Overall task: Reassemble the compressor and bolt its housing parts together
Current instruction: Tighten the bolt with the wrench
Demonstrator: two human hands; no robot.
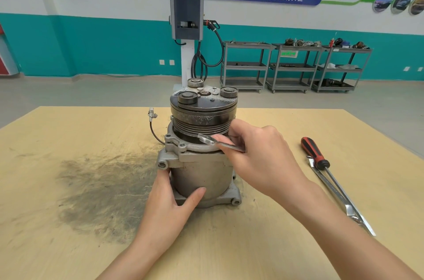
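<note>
Both forearms reach forward from the lower edge over the wooden table (68, 130). Left hand (171, 197) is wrapped around the lower part of the compressor (202, 160), thumb in front and fingers behind the grey body, so it grips and steadies it. Right hand (257, 155) is closed around a flat wrench (220, 142), whose head reaches in at the flange, just under the grooved pulley (203, 116). The compressor stands upright near the middle of the table, with the pulley on top and its cable with connector (152, 115) hanging at the left.

I think a housing bolt is being tightened now, but the bolt head itself is hidden by the fingers and the wrench. Several risks appear. The space between pulley and flange is narrow, so the wrench may sit only partly on the bolt and slip, rounding the head or hitting the knuckles on the pulley. The compressor is tall on a small base; a strong pull may tip or turn it if the left hand loosens. A screwdriver (315, 153) and a second wrench (339, 197) lie near the right elbow and could be pushed off.
</note>
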